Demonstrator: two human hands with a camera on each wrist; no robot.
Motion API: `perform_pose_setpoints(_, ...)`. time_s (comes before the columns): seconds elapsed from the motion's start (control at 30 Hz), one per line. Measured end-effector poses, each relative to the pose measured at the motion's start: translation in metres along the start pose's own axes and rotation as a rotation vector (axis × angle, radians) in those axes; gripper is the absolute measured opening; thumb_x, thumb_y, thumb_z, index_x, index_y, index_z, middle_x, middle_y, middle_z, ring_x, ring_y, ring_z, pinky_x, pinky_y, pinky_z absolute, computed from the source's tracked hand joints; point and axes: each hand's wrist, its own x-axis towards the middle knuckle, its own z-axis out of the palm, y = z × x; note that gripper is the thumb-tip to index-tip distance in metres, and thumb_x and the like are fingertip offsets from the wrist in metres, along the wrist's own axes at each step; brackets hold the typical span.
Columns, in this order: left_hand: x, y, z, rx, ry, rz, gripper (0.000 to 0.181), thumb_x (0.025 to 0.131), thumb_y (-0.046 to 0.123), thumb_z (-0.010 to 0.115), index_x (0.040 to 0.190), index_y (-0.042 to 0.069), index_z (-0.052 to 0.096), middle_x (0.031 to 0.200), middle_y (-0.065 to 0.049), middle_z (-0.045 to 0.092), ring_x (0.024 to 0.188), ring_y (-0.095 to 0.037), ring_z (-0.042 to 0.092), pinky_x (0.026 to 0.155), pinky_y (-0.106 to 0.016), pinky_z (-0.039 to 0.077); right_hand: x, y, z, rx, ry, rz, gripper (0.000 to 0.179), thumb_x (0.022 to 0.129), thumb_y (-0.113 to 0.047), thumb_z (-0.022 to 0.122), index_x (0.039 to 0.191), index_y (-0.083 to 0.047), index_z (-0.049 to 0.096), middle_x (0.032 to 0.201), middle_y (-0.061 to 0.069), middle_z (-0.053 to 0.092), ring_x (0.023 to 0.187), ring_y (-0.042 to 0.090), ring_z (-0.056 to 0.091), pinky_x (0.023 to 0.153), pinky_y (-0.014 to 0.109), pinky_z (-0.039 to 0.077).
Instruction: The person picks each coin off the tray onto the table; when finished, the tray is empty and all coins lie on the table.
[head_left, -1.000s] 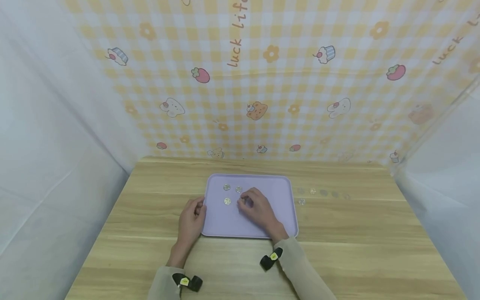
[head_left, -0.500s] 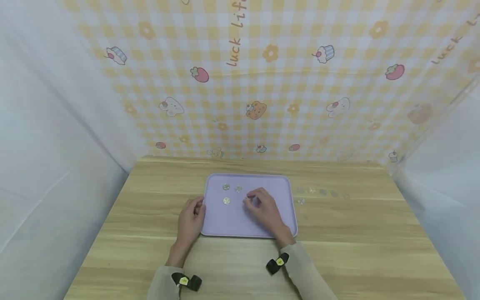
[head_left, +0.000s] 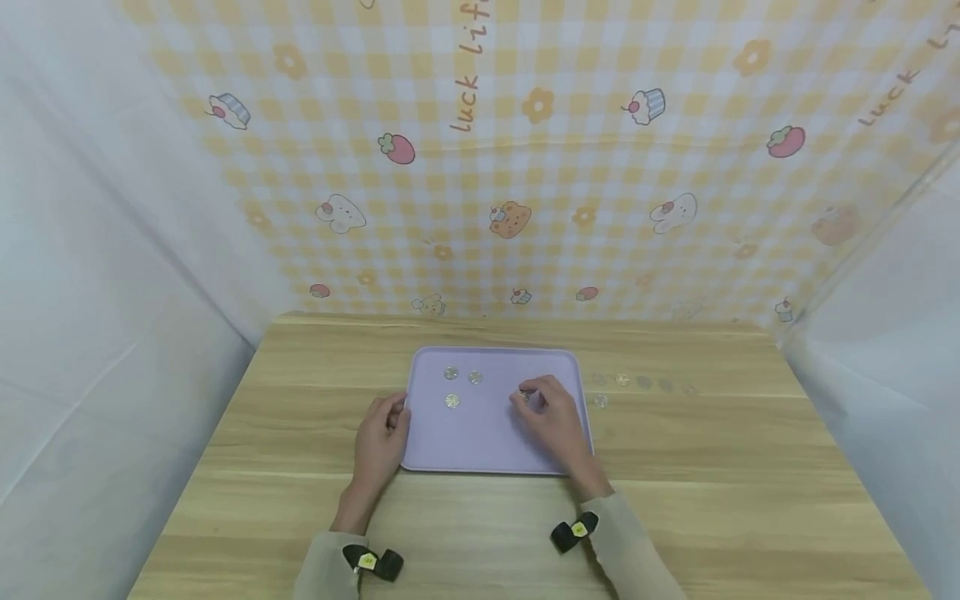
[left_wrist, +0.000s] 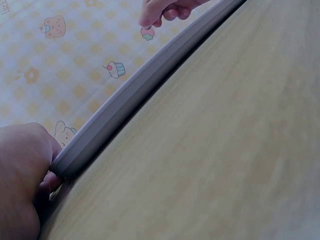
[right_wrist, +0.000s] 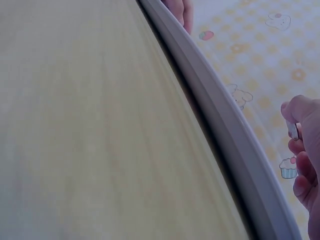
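Note:
The lavender tray (head_left: pixel 487 454) lies on the wooden table. At its left edge my left hand (head_left: pixel 381 442) grips the rim, its fingers curled at the side; the left wrist view has the hand (left_wrist: pixel 22 170) right at the tray's corner. Over the tray's right half, my right hand (head_left: pixel 555 417) pinches a small round coin between thumb and forefinger. Mostly covered in the head view, this coin (right_wrist: pixel 293 130) shows its shiny edge in the right wrist view. Three silvery coins lie in the tray's left part: one coin (head_left: pixel 451 373), another coin (head_left: pixel 476 377) and a nearer coin (head_left: pixel 452 401).
Just right of the tray, several coins lie in a loose row on the table (head_left: pixel 720 467), among them a bright coin (head_left: pixel 622 380) and a darker coin (head_left: pixel 666 385). A nearer coin (head_left: pixel 601 401) sits close beside the tray rim. A checked cloth (head_left: pixel 450 175) hangs behind.
My right hand has moved right across the tray, away from the three coins, still pinching its coin. The left hand has stayed at the tray's left edge.

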Motion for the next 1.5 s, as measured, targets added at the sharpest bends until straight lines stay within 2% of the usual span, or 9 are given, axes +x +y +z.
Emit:
perform_pose_setpoints(0.2, 0.000, 0.001, 0.000, 0.003, 0.006, -0.001, 0.029, 0.095, 0.009, 0.063, 0.124, 0.002, 0.066, 0.096, -0.006, 0.063, 0.078, -0.014, 0.055, 0.065, -0.020, 0.049, 0.001, 0.002, -0.012, -0.011, 0.043, -0.004, 0.017, 0.080, -0.013, 0.083, 0.092, -0.007, 0.072, 0.087, 0.004, 0.066, 0.070, 0.011, 0.050, 0.061, 0.021, 0.044)
perform_pose_setpoints(0.33, 0.001, 0.001, -0.001, 0.004, 0.002, -0.004, 0.030, 0.096, 0.010, 0.062, 0.124, 0.002, 0.066, 0.096, -0.006, 0.062, 0.078, -0.014, 0.055, 0.065, -0.021, 0.049, 0.002, 0.003, -0.020, -0.021, 0.046, 0.023, 0.016, 0.081, -0.013, 0.082, 0.092, -0.006, 0.072, 0.086, 0.005, 0.066, 0.070, 0.011, 0.050, 0.061, 0.020, 0.042)
perform_pose_setpoints(0.8, 0.000, 0.002, -0.002, -0.001, -0.007, -0.013, 0.029, 0.096, 0.010, 0.062, 0.124, 0.003, 0.066, 0.095, -0.006, 0.062, 0.077, -0.014, 0.054, 0.065, -0.020, 0.048, -0.005, 0.021, -0.039, -0.087, 0.123, 0.017, 0.016, 0.079, -0.011, 0.083, 0.090, -0.006, 0.072, 0.084, 0.006, 0.067, 0.070, 0.011, 0.050, 0.060, 0.022, 0.044)
perform_pose_setpoints(1.03, -0.001, 0.003, -0.002, 0.003, -0.012, -0.017, 0.029, 0.096, 0.010, 0.062, 0.124, 0.002, 0.065, 0.096, -0.007, 0.062, 0.079, -0.014, 0.055, 0.066, -0.020, 0.048, -0.008, 0.031, -0.051, -0.070, 0.157, 0.036, 0.015, 0.079, -0.010, 0.082, 0.090, -0.005, 0.073, 0.081, 0.006, 0.065, 0.069, 0.011, 0.050, 0.060, 0.014, 0.040)
perform_pose_setpoints(1.33, -0.001, 0.003, -0.002, 0.002, -0.010, -0.020, 0.029, 0.096, 0.011, 0.061, 0.123, 0.002, 0.066, 0.097, -0.006, 0.062, 0.079, -0.014, 0.055, 0.066, -0.020, 0.050, -0.013, 0.049, -0.073, -0.075, 0.188, 0.126, 0.018, 0.080, -0.009, 0.082, 0.094, -0.005, 0.073, 0.083, 0.007, 0.064, 0.066, 0.007, 0.047, 0.056, 0.015, 0.040)
perform_pose_setpoints(1.5, -0.001, 0.002, -0.001, 0.007, 0.006, -0.005, 0.028, 0.095, 0.009, 0.062, 0.122, 0.002, 0.066, 0.097, -0.007, 0.064, 0.078, -0.013, 0.056, 0.065, -0.020, 0.050, -0.013, 0.056, -0.087, -0.078, 0.178, 0.141, 0.018, 0.081, -0.009, 0.080, 0.097, -0.003, 0.074, 0.085, 0.009, 0.065, 0.069, 0.009, 0.047, 0.059, 0.014, 0.038)
